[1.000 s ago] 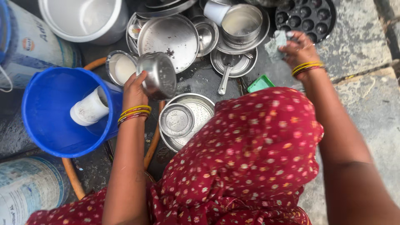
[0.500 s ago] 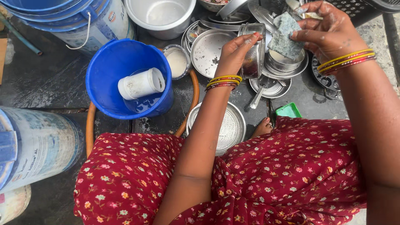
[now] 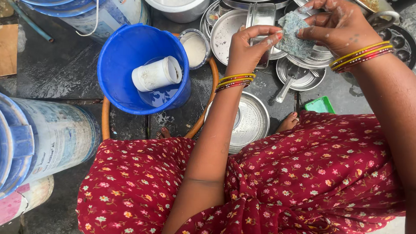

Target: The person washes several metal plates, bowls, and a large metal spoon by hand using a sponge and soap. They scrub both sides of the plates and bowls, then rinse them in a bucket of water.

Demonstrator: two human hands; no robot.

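The person crouches over wet dark ground crowded with steel vessels, knees draped in red flowered cloth. Their left hand [image 3: 249,45] is closed around a steel tumbler [image 3: 260,21], fingers wrapped over its side and thumb pressing near the rim, holding it up above the pile of dishes near the far edge of the ground. The right hand [image 3: 338,26] pinches a grey-blue scrub pad [image 3: 294,37] between soapy fingers and thumb, and the pad sits just beside the tumbler, touching or nearly touching the left thumb; I cannot tell which. Gold and red bangles ring both wrists. Under the hands lies a steel plate [image 3: 232,32], and next to it a small round tin [image 3: 195,47] holding something whitish. Below the right hand a shallow steel dish [image 3: 303,76] carries a spoon [image 3: 284,89], its handle pointing toward the person. Closer to the knees a large steel plate [image 3: 253,123] lies flat, partly hidden by the left forearm. A small green tub [image 3: 320,105] sits just beside the red cloth. To the left, a blue bucket [image 3: 125,52] holds a little water and a white mug [image 3: 156,73] lying on its side. An orange hose [image 3: 106,121] curves around the bucket's base. A big pale printed drum [image 3: 56,138] lies at the near left.
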